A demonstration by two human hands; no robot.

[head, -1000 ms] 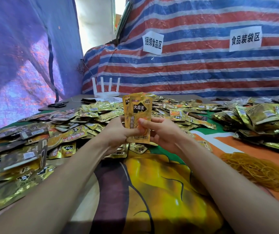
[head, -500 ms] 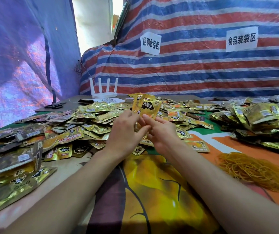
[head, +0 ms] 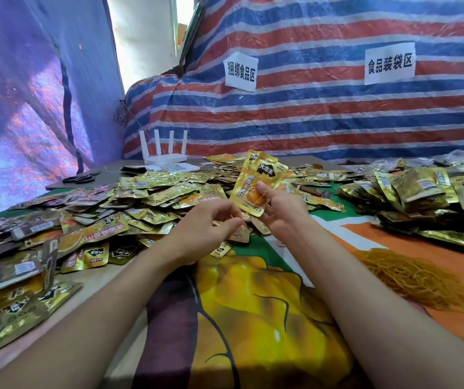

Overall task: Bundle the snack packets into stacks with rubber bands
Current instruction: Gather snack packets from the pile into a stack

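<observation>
The right hand (head: 281, 217) has its fingers and thumb clamped on the upright packet stack (head: 258, 183) at twelve o'clock, steadying it. The left hand (head: 205, 231) has its fingers pinched on a thin rubber band (head: 264, 195), seemingly stretching it to loop the stack.

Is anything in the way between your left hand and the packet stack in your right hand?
Nothing visible does; the left hand, pinching a rubber band, is close beside the packet stack the right hand grips.
</observation>
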